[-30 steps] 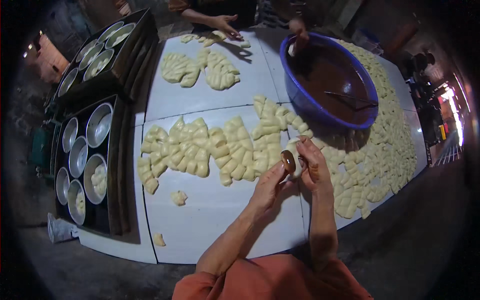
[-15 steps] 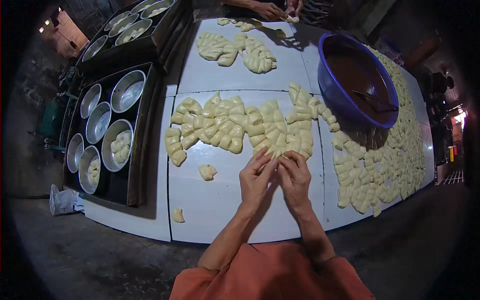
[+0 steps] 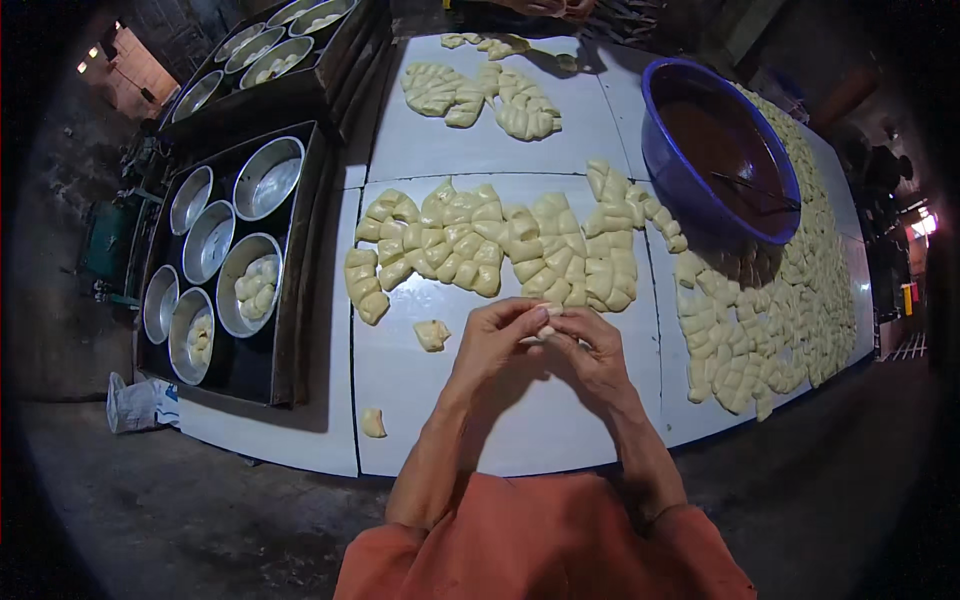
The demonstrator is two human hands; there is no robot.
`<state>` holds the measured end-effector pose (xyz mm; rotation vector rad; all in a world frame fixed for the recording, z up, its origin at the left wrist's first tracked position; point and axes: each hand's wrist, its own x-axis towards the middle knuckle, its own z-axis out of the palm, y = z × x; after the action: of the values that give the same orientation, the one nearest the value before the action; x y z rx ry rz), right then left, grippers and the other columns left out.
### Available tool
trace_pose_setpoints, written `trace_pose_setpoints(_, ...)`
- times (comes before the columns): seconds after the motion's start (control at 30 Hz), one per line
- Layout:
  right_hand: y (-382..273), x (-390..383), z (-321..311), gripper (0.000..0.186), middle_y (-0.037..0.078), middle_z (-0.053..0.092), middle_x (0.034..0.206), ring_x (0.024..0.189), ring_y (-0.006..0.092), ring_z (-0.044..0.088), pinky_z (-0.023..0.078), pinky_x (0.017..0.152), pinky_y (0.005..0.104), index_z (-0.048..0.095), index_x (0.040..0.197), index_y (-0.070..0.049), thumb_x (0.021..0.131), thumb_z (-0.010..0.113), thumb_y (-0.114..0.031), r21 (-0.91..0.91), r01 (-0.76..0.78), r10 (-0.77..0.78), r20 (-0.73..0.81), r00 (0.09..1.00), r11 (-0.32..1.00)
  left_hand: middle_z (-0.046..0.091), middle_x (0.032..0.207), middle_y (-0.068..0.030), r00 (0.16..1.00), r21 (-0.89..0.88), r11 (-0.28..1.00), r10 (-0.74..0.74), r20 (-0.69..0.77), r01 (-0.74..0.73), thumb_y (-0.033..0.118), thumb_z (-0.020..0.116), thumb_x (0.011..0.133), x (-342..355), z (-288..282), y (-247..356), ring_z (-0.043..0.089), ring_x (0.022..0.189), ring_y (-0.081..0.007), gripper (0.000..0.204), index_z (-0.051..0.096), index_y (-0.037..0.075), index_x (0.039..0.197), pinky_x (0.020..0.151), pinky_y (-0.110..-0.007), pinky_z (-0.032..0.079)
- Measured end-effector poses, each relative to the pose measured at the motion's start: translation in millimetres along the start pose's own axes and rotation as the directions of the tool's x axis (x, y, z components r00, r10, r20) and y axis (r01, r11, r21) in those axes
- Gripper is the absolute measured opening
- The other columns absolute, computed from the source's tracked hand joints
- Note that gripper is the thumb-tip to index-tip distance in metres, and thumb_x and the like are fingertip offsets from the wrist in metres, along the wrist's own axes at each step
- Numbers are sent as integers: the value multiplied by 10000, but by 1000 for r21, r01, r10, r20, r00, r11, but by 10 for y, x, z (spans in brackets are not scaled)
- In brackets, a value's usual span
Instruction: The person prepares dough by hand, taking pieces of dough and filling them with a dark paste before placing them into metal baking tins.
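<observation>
My left hand [image 3: 497,335] and my right hand [image 3: 592,348] meet over the white tabletop, fingertips closed around a small piece of dough [image 3: 547,330]. Fingers cover most of that piece. Just beyond them lies a broad patch of pale, cut dough pieces [image 3: 455,240], packed edge to edge. Left of my left hand sits a loose dough lump [image 3: 432,335], and nearer the table's front is a smaller dough lump [image 3: 373,422].
On the left, a dark tray [image 3: 285,345] holds round metal pans [image 3: 268,180], some with dough; another loaded tray [image 3: 345,65] stands behind. A blue basin [image 3: 655,150] of brown filling sits at right beside many dough pieces [image 3: 735,350]. Another person's hands [image 3: 560,8] show at the far edge.
Both hands have drawn slightly back from the dough patch, now pinching a small piece between them. The view has shifted a little. The other person's hands have moved mostly out of the picture.
</observation>
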<state>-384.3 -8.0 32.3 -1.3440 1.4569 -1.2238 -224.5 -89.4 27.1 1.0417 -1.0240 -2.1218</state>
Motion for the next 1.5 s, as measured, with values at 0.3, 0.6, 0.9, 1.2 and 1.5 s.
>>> trace_pose_setpoints(0.3,225,-18,344,197,117,624,1043,903,186,609,508,756,314,589,1089,-38,913,677,-49,-137,304,-333,-377,864,943,701,1027,-109,997,-210,976,68,44,-57,59,623,936,-107,-39,-265,674,883,-159,247,666,-19,1166,674,-260,573)
trace_pose_setpoints(0.6,61,49,396,192,90,625,683,634,203,623,498,586,314,654,914,-1,928,703,-186,-140,-38,5,-230,973,989,692,867,-54,982,18,988,155,-106,-154,100,724,886,-324,-51,-367,636,753,-111,206,699,-44,1030,652,-245,515)
trace_pose_setpoints(0.9,193,-493,428,225,130,685,1037,869,213,688,551,765,329,678,1056,5,878,722,-126,49,-107,107,0,994,993,686,760,-59,979,149,988,-18,-203,49,326,619,981,-592,-309,-552,606,622,-144,359,704,-14,1061,602,-271,480)
trace_pose_setpoints(1.2,181,-422,439,204,118,644,986,792,273,679,536,692,357,702,1008,-41,915,671,-220,-489,-65,54,-36,998,870,700,1022,-151,729,936,305,598,-332,176,352,702,883,-510,-911,-256,675,911,-256,462,655,-4,1174,731,-355,524)
trace_pose_setpoints(1.5,53,-27,590,480,139,649,1134,911,138,634,548,703,254,559,1339,-6,939,678,-243,364,-369,340,143,929,855,709,924,-62,980,239,967,126,-157,-86,97,669,919,-489,-442,-77,659,737,-106,276,661,-16,1170,636,-255,533)
